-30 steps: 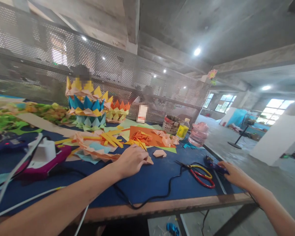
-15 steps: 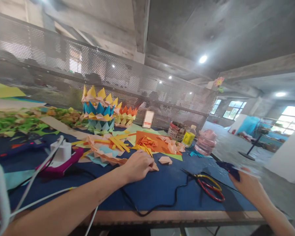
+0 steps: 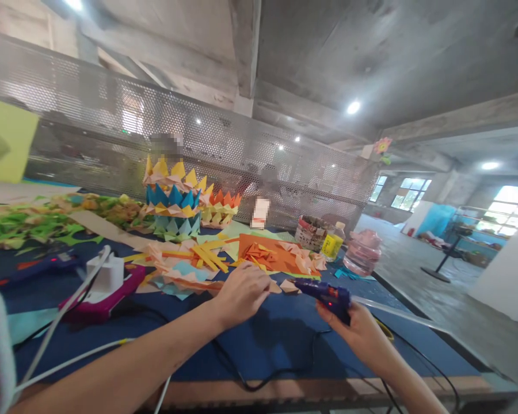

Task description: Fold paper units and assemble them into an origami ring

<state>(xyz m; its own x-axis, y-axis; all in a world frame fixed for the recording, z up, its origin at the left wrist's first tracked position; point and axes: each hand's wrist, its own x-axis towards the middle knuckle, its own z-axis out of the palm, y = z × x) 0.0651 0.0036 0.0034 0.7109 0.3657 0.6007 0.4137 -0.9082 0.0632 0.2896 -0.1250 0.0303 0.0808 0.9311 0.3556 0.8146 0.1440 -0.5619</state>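
Note:
My right hand (image 3: 357, 335) is closed around a dark blue glue gun (image 3: 327, 294) with a small red light, held above the blue table top (image 3: 276, 333), its nozzle pointing left. My left hand (image 3: 240, 292) rests on the table with fingers curled, pinching a folded pink paper piece (image 3: 274, 287). A second pink folded piece (image 3: 290, 286) lies just beyond the glue gun's tip. The gun's black cord (image 3: 285, 368) trails over the table's front edge.
A heap of folded orange, yellow and pink paper (image 3: 224, 256) lies behind my hands. A stacked paper crown model (image 3: 171, 198) stands at the back by a mesh wall. A magenta power strip (image 3: 101, 296), a bottle (image 3: 332, 241) and a pink jar (image 3: 361, 252) are nearby.
My right hand lifted the glue gun from the table's right edge and carried it left toward my left hand. The left hand stayed on the pink paper piece.

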